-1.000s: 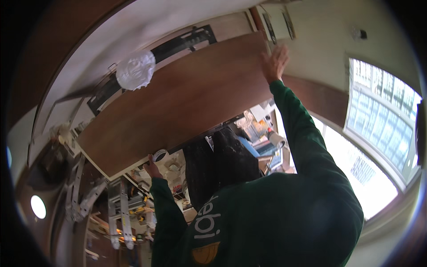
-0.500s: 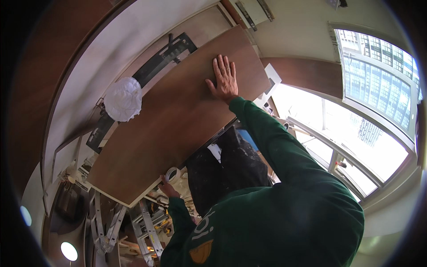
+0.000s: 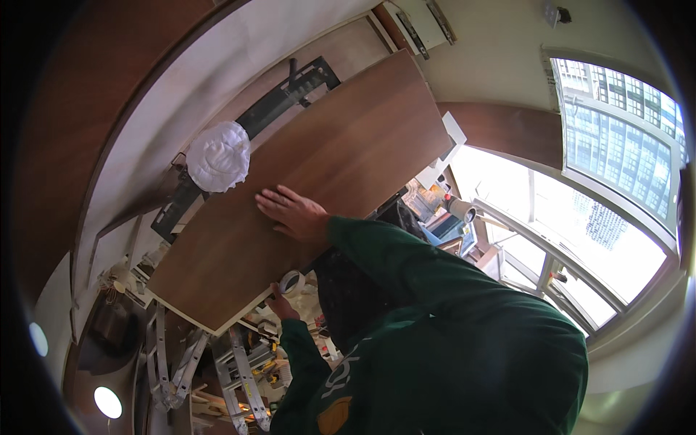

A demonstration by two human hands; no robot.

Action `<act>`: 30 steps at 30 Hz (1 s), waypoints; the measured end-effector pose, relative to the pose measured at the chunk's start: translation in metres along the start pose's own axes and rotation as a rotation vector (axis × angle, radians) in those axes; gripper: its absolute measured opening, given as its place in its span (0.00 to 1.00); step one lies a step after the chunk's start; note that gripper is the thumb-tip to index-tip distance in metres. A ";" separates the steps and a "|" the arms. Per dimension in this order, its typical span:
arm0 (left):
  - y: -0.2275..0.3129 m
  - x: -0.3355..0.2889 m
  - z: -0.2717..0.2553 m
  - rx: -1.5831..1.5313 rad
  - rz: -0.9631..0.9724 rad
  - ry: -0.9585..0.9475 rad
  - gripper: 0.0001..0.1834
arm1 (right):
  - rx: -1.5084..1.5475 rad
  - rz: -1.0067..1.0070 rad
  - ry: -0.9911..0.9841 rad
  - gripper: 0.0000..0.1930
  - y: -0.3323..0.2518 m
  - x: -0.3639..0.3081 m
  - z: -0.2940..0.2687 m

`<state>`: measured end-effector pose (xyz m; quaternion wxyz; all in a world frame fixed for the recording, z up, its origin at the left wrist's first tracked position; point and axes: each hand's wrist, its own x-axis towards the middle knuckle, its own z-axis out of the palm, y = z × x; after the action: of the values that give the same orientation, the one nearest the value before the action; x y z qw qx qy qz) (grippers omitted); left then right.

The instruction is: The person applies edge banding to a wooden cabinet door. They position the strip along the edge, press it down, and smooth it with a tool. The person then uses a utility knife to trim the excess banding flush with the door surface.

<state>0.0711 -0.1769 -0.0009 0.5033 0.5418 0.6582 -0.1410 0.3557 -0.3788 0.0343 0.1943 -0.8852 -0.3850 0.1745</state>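
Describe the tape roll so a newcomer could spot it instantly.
Find the big brown board under the right hand. Go to its near edge, where the left hand is; the roll sits right by it. It's a small white ring, unlike the flat board.

A green long-sleeved top [image 3: 471, 348] with orange print [image 3: 334, 416] meets black trousers [image 3: 351, 293].
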 end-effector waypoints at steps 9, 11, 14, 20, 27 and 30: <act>-0.002 -0.004 0.005 -0.121 0.081 -0.010 0.31 | -0.194 0.412 0.261 0.47 0.173 -0.042 -0.083; 0.000 0.002 0.004 -0.044 0.080 -0.006 0.34 | -0.226 0.514 0.304 0.48 0.205 -0.069 -0.091; 0.008 -0.003 0.003 0.036 -0.012 -0.011 0.38 | -0.236 0.689 0.422 0.49 0.229 -0.105 -0.094; -0.003 0.006 -0.012 0.101 -0.079 0.017 0.40 | -0.205 0.972 0.396 0.50 0.239 -0.221 -0.069; 0.004 0.025 -0.040 0.134 -0.110 -0.172 0.38 | 0.022 0.999 0.302 0.48 0.198 -0.316 -0.040; 0.011 0.027 -0.039 0.407 -0.008 -0.280 0.47 | 0.114 0.419 0.005 0.46 0.179 -0.303 -0.053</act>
<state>0.0631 -0.1293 -0.0014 0.4696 0.6044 0.5424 -0.3463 0.2951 -0.7295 0.0426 0.2045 -0.9339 -0.1814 0.2303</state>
